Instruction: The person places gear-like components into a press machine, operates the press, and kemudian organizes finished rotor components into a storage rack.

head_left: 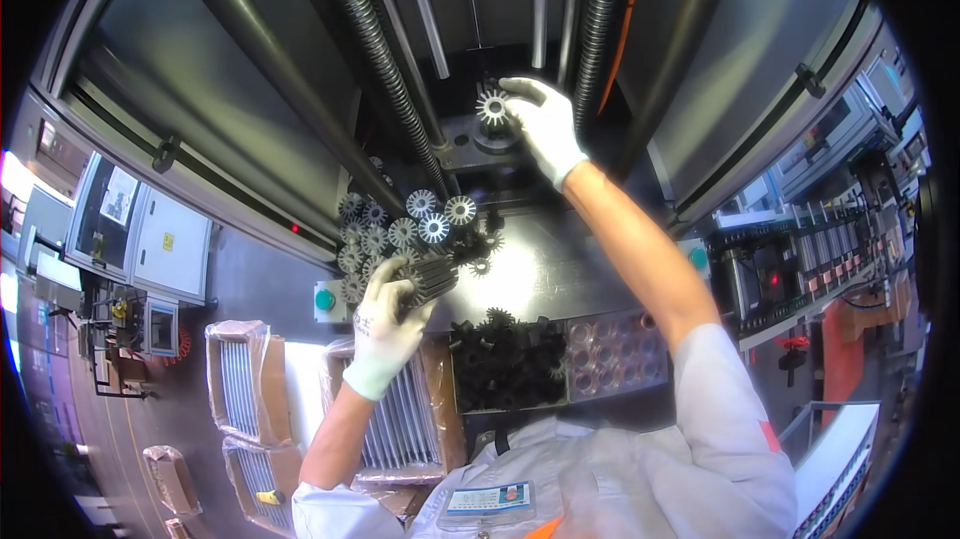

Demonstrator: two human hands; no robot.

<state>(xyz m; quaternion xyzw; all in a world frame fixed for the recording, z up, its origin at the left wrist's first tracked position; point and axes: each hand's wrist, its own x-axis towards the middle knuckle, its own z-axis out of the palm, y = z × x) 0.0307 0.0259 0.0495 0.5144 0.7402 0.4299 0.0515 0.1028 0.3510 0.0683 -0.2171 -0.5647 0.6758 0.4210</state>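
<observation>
1 ribbed cyl. (434, 277) gripped in L hand (387, 337), 8 o'clock; R hand (546, 131) at toothed pc. (491, 111), 1 o'clock, grip unclear.

Gears (402, 222) left on table (585, 264), rods (392, 427) in box (443, 379)

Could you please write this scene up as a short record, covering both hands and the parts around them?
Left hand: white-gloved, gripping a dark ribbed core
Right hand: white-gloved, at the right side of a toothed core above a round base; firmness of grip unclear
Left of worktop: clustered toothed parts
Near edge: heaped black parts; beside them, right, copper-coloured rings
Beside left forearm: plastic-wrapped box holding metal rods
</observation>
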